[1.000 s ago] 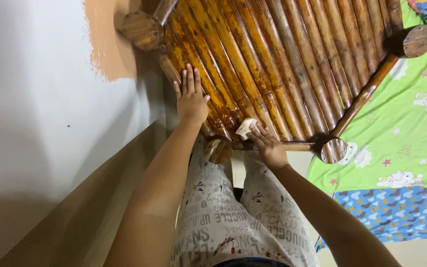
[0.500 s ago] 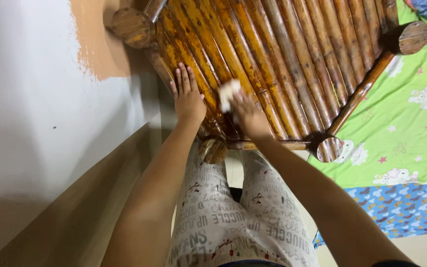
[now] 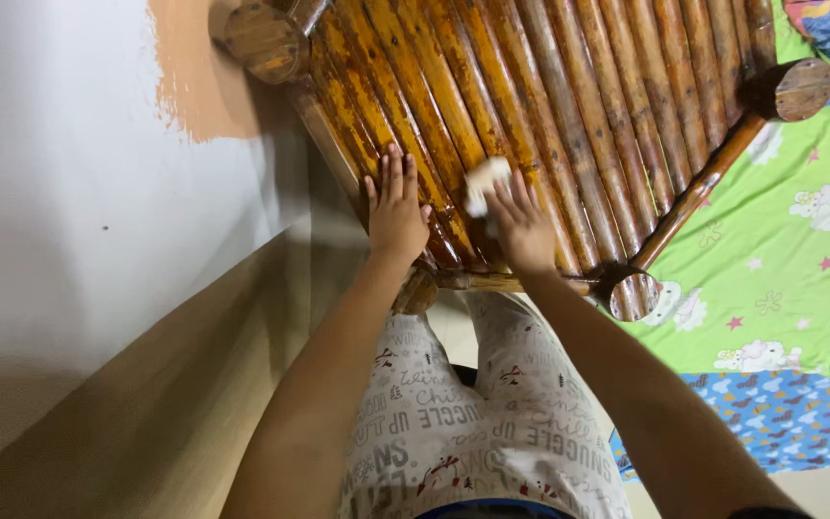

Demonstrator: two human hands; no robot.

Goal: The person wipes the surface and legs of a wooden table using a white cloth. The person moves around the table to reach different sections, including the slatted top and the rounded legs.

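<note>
Head view: the right hand (image 3: 523, 229) presses a small white cloth (image 3: 483, 183) onto the slats of the bamboo bench (image 3: 578, 106), fingers curled over the cloth and pinning it under the fingertips. A second ago the cloth sat near the front edge of the bench; half a second ago it was further up the slats, and now it lies a bit right of that, mid-slat, so the wiping stroke runs along the bamboo away from the body. The left hand (image 3: 396, 211) lies flat and open on the slats just left of the cloth, fingers extended, holding nothing; it keeps the same bracing spot near the left edge. The patterned pyjama trousers (image 3: 463, 423) show below, a green printed sheet (image 3: 780, 240) to the right, a white wall (image 3: 69, 192) to the left.
</note>
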